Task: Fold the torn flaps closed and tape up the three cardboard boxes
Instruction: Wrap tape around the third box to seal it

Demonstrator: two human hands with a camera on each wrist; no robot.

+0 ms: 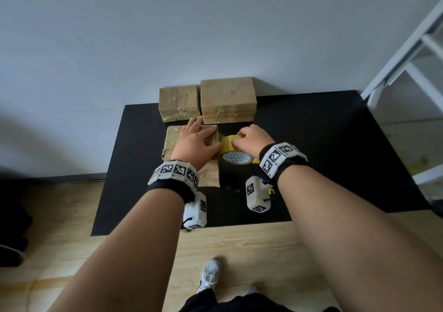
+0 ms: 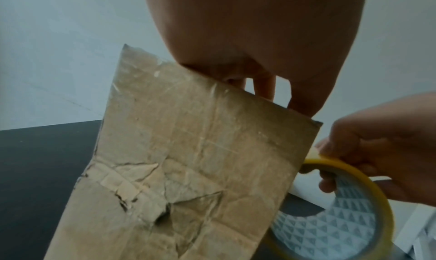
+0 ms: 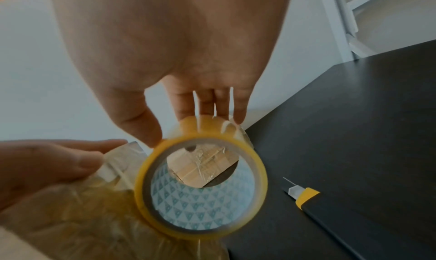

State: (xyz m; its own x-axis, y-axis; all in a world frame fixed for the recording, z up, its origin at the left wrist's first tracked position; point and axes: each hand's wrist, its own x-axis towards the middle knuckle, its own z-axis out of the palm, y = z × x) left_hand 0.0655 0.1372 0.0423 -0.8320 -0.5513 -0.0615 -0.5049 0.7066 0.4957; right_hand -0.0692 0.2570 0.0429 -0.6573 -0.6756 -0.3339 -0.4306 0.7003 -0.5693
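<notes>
On the black table (image 1: 323, 155), the near cardboard box (image 1: 173, 139) lies under my left hand (image 1: 194, 141), which presses flat on its top with the fingers spread. The box's creased, torn side (image 2: 188, 161) fills the left wrist view. My right hand (image 1: 254, 139) grips a yellow tape roll (image 1: 230, 143) just right of the box, thumb and fingers around its rim (image 3: 141, 185). A short strip of clear tape (image 3: 118, 163) runs from the roll to the box under my left thumb (image 3: 89, 159). Two taped boxes (image 1: 179, 103) (image 1: 227, 100) stand at the back.
A yellow and black utility knife (image 3: 304, 197) lies on the table right of the roll, its blade out. A white metal frame (image 1: 407, 55) stands at the table's right end. The wall is close behind the boxes. My shoe (image 1: 209, 275) is on the wooden floor.
</notes>
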